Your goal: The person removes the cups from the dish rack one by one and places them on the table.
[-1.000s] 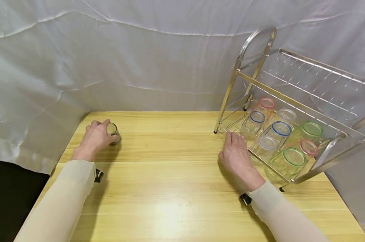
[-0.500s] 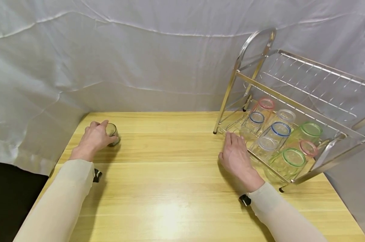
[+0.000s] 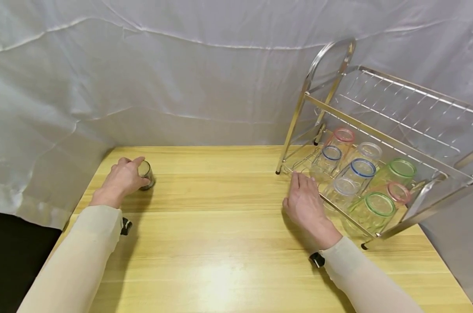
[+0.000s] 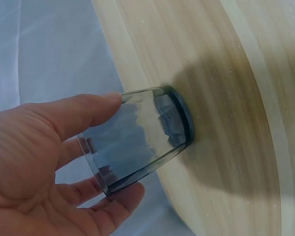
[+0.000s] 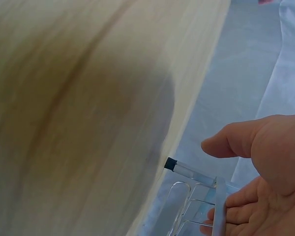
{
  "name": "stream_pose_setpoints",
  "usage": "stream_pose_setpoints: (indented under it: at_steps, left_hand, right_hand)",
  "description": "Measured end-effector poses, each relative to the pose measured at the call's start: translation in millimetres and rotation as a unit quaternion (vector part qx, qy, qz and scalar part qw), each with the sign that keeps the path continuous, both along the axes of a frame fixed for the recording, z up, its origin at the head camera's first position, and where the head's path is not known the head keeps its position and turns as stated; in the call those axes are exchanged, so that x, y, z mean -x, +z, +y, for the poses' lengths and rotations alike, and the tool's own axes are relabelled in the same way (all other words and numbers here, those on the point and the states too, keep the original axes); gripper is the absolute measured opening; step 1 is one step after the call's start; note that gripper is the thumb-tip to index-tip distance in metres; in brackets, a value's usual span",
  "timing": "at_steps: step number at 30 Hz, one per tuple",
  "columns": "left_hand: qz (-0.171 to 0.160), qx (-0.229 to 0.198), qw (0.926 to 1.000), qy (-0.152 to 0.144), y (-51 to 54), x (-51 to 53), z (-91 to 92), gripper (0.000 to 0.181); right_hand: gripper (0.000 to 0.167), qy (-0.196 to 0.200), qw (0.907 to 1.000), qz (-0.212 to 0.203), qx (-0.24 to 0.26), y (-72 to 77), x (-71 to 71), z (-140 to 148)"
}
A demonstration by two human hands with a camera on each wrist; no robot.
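Observation:
A small grey-tinted drinking glass (image 3: 146, 175) stands upright on the wooden table near its far left corner. My left hand (image 3: 120, 180) holds the glass by its upper part, thumb on one side and fingers on the other, as the left wrist view shows; its thick base (image 4: 174, 118) meets the table. On the right, my right hand (image 3: 304, 200) is at the front left of the metal rack (image 3: 361, 119). In the right wrist view its thumb (image 5: 226, 141) stands apart, and its fingers (image 5: 243, 211) reach behind the rack's lower rail (image 5: 220, 209), apparently touching it.
Several upside-down glasses, with blue, red, green and clear bases, stand close together on the rack's lower shelf, one a green glass (image 3: 379, 211). The wire upper shelf (image 3: 400, 106) hangs over them. A grey curtain (image 3: 205, 78) borders the wooden table (image 3: 220, 226) behind.

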State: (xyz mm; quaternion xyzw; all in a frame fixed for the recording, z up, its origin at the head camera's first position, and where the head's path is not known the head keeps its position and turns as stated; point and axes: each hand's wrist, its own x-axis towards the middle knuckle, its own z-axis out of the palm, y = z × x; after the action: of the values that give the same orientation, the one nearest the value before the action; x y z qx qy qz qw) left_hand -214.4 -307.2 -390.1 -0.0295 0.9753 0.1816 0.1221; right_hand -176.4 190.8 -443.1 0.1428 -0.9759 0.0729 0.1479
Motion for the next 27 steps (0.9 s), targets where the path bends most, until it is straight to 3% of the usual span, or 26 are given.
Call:
stream_pose_setpoints:
  at_steps: [15, 27]
  left_hand:
    - [0.006, 0.025, 0.9993, -0.027, 4.7, 8.0, 1.9, 0.09]
    - [0.015, 0.033, 0.999, -0.026, 1.4, 9.3, 3.8, 0.09]
  right_hand:
    - [0.07, -0.009, 0.9999, -0.005, 0.0, 0.7, 1.2, -0.7]
    - [0.073, -0.011, 0.9999, -0.006, 0.003, 0.7, 0.5, -0.9]
